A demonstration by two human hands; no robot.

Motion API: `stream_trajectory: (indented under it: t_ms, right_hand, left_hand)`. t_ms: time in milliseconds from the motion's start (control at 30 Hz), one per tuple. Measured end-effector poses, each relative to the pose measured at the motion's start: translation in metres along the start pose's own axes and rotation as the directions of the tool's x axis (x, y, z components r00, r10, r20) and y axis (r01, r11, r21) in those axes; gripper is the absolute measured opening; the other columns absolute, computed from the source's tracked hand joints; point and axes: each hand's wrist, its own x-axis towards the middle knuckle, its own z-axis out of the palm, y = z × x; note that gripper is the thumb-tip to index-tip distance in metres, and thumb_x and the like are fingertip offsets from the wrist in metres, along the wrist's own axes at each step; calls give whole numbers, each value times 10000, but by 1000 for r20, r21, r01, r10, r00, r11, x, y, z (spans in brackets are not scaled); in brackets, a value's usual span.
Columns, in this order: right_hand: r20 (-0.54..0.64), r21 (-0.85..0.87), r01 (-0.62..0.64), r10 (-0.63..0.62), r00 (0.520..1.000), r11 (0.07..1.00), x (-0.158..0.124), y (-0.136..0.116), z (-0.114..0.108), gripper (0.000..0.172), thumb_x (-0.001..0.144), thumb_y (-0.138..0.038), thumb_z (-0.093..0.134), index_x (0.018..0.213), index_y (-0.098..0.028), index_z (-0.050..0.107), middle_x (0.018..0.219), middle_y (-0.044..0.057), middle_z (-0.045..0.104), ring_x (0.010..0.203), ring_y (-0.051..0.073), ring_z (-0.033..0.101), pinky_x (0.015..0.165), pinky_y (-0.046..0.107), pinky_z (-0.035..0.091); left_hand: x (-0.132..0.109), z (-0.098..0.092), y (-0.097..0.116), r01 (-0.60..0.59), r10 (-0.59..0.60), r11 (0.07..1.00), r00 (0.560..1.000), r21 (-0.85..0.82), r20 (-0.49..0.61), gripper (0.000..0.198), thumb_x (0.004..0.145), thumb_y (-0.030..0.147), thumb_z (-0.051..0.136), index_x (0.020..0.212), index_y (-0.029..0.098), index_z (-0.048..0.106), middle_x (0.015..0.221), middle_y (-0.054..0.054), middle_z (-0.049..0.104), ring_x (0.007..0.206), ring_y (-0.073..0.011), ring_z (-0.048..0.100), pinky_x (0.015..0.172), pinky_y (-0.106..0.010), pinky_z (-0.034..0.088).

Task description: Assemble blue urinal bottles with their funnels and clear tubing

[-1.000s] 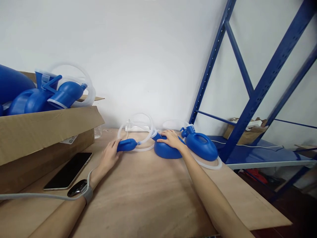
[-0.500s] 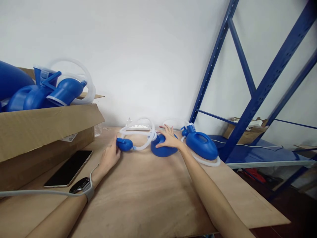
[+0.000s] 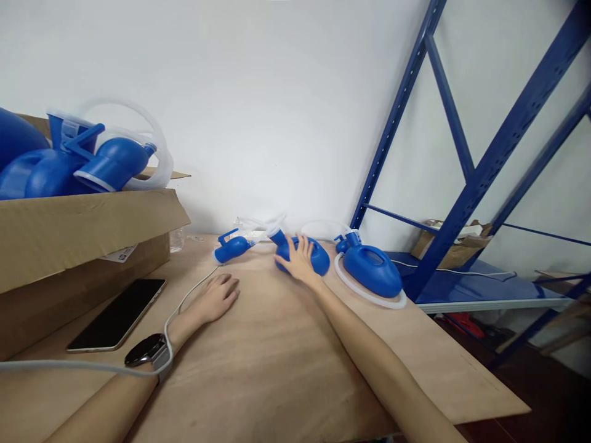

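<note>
In the head view a blue plastic urinal bottle (image 3: 318, 257) lies on its side near the back of the table, its neck tilted up to the left. My right hand (image 3: 299, 258) is laid over it, fingers on its upper side and thumb at its left. A blue urinal funnel with a handle (image 3: 232, 248) lies to the left, a clear tube running back from its narrow end. My left hand (image 3: 217, 299) rests on the tabletop in front of this funnel, fingers loosely stretched and holding nothing. Another blue urinal bottle (image 3: 372, 271) with a coiled tube (image 3: 369, 296) lies at the right.
A cardboard box (image 3: 92, 221) piled with blue bottles and funnels stands at the left. A phone (image 3: 117, 314) lies before it. A cable (image 3: 198, 286) crosses my left wrist. A white power strip (image 3: 252, 234) sits by the wall, and blue shelving (image 3: 489, 286) stands at the right.
My left hand has come off the funnel and back toward me. The middle bottle has turned onto its side under my right hand, and the tubing now lies farther back.
</note>
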Motion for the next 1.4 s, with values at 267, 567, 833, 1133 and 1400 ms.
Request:
stream_trajectory:
  t_ms: [267, 567, 833, 1133, 1400]
  right_hand:
    - [147, 103, 388, -400, 905, 916, 43, 41, -16, 870, 861, -448, 735, 1601, -242, 326, 1689, 159, 123, 1571, 345, 135, 1246, 526, 237]
    - [-54, -493, -515, 566, 822, 701, 17, 154, -116, 871, 950, -604, 526, 1629, -150, 225, 1649, 281, 246, 1515, 501, 212, 1145, 718, 186]
    - [253, -452, -336, 480, 840, 826, -37, 174, -170, 1054, 858, -691, 573, 1643, -160, 111, 1450, 256, 559, 1308, 439, 561, 1036, 536, 438]
    - [449, -227, -93, 189, 873, 969, -85, 102, -210, 970, 774, -715, 661, 1565, -210, 418, 1498, 175, 546, 1380, 410, 503, 1111, 484, 421]
    - [361, -307, -168, 278, 890, 937, -132, 64, -222, 870, 823, -709, 588, 1561, -281, 422, 1479, 148, 561, 1153, 415, 676, 942, 502, 535]
  left_hand:
    - [-1, 9, -7, 7, -7, 999, 1000, 34, -12, 473, 1018, 433, 351, 1267, 179, 664, 1369, -168, 611, 1280, -319, 551, 1126, -508, 419]
    - [-2, 6, -1, -9, 8, 999, 1000, 46, 7, 478, 1034, 417, 323, 1328, 199, 632, 1367, -152, 606, 1272, -306, 543, 1132, -486, 396]
    - [-1, 6, 3, 28, -29, 998, 999, 56, 26, 539, 1024, 426, 323, 1453, 180, 540, 1391, -165, 598, 1293, -318, 521, 1137, -492, 366]
    - [-2, 2, 7, 18, -20, 998, 999, 61, 31, 527, 1031, 419, 308, 1437, 187, 550, 1373, -165, 595, 1288, -317, 523, 1136, -477, 358]
    - [-3, 2, 6, 16, -16, 999, 1000, 40, 5, 528, 1029, 429, 323, 1439, 186, 549, 1378, -173, 596, 1284, -318, 527, 1133, -488, 363]
